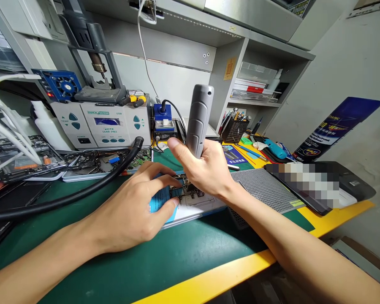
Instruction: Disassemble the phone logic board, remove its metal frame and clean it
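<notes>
My right hand [210,169] is wrapped round a grey handheld tool [199,114] that looks like an electric screwdriver. The tool stands nearly upright, and its lower end is hidden behind my fingers. Below it lies a dark circuit board [194,195] on a blue and white booklet [198,204]. My left hand [139,202] reaches in from the left. Its thumb and fingertips hold the left end of the board, where they partly cover it. The booklet rests on a green mat [190,261].
Behind my left hand stands a hot-air rework station [104,126], with a black hose [82,196] crossing the mat. A grey perforated pad [269,188] and a phone-like slab [299,190] lie right. A spray can [332,131] and tool holder [236,126] stand farther back.
</notes>
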A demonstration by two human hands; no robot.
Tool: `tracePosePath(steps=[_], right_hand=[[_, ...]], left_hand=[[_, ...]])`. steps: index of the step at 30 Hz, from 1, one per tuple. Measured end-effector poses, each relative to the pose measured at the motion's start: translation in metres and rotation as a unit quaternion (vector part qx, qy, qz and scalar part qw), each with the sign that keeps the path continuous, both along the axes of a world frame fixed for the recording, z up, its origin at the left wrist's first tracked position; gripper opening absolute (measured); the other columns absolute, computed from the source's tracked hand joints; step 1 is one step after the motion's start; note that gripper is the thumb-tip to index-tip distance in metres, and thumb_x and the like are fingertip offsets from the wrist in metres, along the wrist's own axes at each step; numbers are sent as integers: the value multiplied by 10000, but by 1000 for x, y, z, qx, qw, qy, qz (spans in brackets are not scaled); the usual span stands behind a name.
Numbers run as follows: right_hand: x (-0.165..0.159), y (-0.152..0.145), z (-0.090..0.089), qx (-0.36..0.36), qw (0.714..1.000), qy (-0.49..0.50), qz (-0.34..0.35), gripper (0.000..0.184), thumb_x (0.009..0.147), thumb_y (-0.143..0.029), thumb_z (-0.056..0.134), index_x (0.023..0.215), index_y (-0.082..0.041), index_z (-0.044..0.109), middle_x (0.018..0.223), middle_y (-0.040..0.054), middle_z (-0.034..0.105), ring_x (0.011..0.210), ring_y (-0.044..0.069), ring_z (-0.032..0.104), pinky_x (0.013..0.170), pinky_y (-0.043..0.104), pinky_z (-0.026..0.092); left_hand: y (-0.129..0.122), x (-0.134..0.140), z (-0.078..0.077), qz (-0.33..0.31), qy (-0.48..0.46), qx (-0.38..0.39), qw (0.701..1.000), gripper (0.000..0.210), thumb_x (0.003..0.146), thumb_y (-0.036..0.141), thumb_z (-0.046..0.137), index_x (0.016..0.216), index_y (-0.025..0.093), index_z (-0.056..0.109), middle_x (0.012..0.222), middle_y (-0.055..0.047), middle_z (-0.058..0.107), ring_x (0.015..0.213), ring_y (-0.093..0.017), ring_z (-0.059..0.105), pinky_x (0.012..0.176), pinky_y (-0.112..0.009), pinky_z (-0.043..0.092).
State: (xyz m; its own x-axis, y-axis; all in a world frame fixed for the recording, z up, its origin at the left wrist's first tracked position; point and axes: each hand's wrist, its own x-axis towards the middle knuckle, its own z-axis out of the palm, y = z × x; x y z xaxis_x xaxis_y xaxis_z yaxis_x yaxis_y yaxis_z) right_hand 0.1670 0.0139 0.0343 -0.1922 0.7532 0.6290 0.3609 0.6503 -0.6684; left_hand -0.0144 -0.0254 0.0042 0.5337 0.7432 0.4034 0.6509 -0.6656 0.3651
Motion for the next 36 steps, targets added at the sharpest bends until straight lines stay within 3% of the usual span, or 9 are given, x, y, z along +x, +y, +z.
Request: tracePosePath(steps=[9,25,36], right_hand=[[0,1,-1,-6,1000,-4,-9,471,939,-552,599,634,-217,471,536,-44,375,533,109,363,504,256,270],[0,0,-1,-4,1000,4,-3,441,939,-542,603,660,-208,533,537,-38,431,552,121,424,520,248,309],[-1,0,-3,-9,1000,16,-1,500,942,-531,595,611,-224,381,539,-46,384,542,103,374,507,246,281]], left_hand=[[0,0,0,1,2,0,1000,252,916,358,600,1110,254,722,1299,-73,637,1318,-304,520,1190,-437,380],[-1,0,1,-3,-4,-13,1000,240,925,355,595,1113,256,706,1264,-70,623,1336,-285,491,1208,-430,340],[1,1,0,-4,-5,-15,1000,243,926,355,593,1117,256,707,1290,-64,615,1334,-279,488,1199,-407,337]])
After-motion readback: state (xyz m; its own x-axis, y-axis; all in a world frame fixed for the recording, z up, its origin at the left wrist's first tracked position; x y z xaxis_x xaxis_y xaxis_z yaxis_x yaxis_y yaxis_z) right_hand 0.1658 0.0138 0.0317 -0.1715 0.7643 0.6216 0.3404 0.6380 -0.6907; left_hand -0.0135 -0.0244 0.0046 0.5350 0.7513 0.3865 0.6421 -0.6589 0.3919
